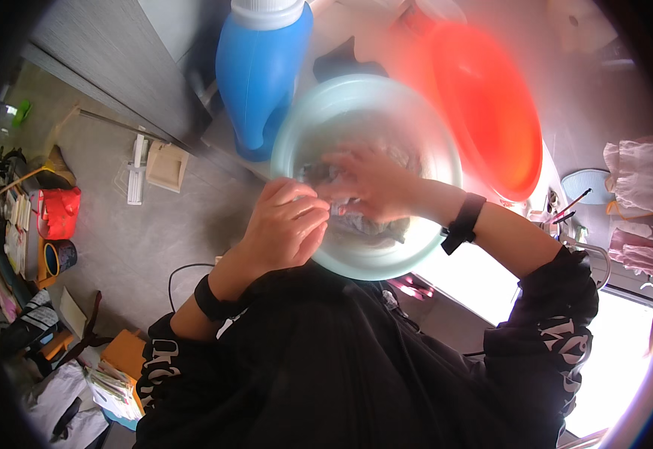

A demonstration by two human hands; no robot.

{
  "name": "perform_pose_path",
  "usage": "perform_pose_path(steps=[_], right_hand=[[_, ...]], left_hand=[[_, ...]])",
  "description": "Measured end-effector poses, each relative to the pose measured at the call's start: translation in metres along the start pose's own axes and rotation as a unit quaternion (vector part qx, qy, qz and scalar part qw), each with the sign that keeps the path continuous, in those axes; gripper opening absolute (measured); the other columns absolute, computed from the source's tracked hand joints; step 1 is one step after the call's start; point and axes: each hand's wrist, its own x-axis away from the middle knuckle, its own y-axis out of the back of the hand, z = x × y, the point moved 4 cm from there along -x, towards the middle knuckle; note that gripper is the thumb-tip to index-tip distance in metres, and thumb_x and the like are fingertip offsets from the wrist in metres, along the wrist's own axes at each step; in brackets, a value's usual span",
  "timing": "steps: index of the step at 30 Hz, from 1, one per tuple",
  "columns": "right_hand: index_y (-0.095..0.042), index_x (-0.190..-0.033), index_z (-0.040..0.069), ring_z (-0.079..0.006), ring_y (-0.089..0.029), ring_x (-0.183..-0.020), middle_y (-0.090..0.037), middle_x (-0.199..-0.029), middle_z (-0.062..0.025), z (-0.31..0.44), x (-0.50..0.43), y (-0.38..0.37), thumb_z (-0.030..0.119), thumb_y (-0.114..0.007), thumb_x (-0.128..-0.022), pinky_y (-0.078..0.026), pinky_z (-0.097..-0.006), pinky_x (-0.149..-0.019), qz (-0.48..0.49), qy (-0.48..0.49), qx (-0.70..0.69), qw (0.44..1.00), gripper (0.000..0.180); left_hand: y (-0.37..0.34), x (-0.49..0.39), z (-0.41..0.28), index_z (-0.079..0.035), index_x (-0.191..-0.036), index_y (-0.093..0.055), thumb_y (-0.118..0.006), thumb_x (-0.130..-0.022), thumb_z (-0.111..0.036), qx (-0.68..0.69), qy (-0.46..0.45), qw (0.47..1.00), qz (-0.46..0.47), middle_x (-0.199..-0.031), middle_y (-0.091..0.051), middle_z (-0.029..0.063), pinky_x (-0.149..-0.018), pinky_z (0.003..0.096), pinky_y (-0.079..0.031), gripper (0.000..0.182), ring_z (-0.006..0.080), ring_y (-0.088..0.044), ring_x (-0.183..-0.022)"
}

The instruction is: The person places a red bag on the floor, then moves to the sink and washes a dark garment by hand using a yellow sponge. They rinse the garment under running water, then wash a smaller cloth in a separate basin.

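A pale green plastic basin [368, 270] stands before me with a crumpled grey cloth [380, 224] in it, blurred by haze in the view. Over the basin's left rim is my left hand [293, 224], its fingers curled; whether they pinch a bit of cloth or anything else is not clear. My right hand [374, 182] reaches into the basin with spread fingers resting on the cloth; its grip cannot be made out. Each wrist wears a black band.
A blue plastic bottle with a white cap [265, 73] stands behind the basin at left. A red plastic basin [492, 118] leans at right. Pink cloths [635, 174] lie far right. A dustpan [166, 165], a red bag [61, 212] and boxes are on the left.
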Motion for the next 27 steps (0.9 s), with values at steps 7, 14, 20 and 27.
perform_pose_path(steps=[7,14,20,27], right_hand=[[-0.065,-0.114,0.019,-0.0344,-0.047,-0.119,-0.049,-0.129,-0.0103,-0.007,-0.027,-0.028,0.026,-0.071,-0.074,-0.043,-0.0482,-0.087,0.048,0.088,0.104,0.99,0.041],[-0.068,-0.099,0.012,-0.0298,-0.062,-0.093,-0.064,-0.103,-0.0109,-0.02,-0.053,-0.036,0.017,-0.065,-0.077,-0.048,-0.0423,-0.08,-0.049,-0.073,-0.056,0.994,0.023],[-0.065,-0.112,0.015,-0.0275,-0.059,-0.105,-0.062,-0.114,-0.0085,-0.028,-0.021,-0.001,0.016,-0.061,-0.08,-0.048,-0.0415,-0.085,-0.081,-0.202,-0.051,0.975,0.032],[-0.058,-0.127,0.026,-0.0349,-0.03,-0.137,-0.035,-0.149,-0.0077,-0.006,0.012,-0.019,0.022,-0.069,-0.072,-0.03,-0.0499,-0.109,0.087,0.014,0.049,0.995,0.056]], left_hand=[[-0.005,0.004,0.003,-0.009,-0.082,-0.066,-0.063,-0.072,-0.009,0.004,0.017,1.0,0.024,-0.094,-0.067,-0.001,-0.086,0.0398,-0.042,0.011,0.022,-0.057,-0.093],[-0.005,0.005,0.002,-0.008,-0.082,-0.066,-0.064,-0.072,-0.008,-0.001,0.019,1.0,0.016,-0.094,-0.067,0.0004,-0.085,0.0395,-0.042,0.011,0.0221,-0.057,-0.092],[-0.001,0.002,-0.001,-0.006,-0.078,-0.064,-0.068,-0.069,-0.005,0.002,0.003,1.0,0.01,-0.089,-0.066,0.0024,-0.082,0.0381,-0.044,0.01,0.0219,-0.059,-0.088],[-0.002,0.003,0.001,-0.007,-0.08,-0.065,-0.066,-0.07,-0.006,0.0,0.007,1.0,0.002,-0.09,-0.067,0.0015,-0.082,0.0384,-0.043,0.01,0.0222,-0.058,-0.089]])
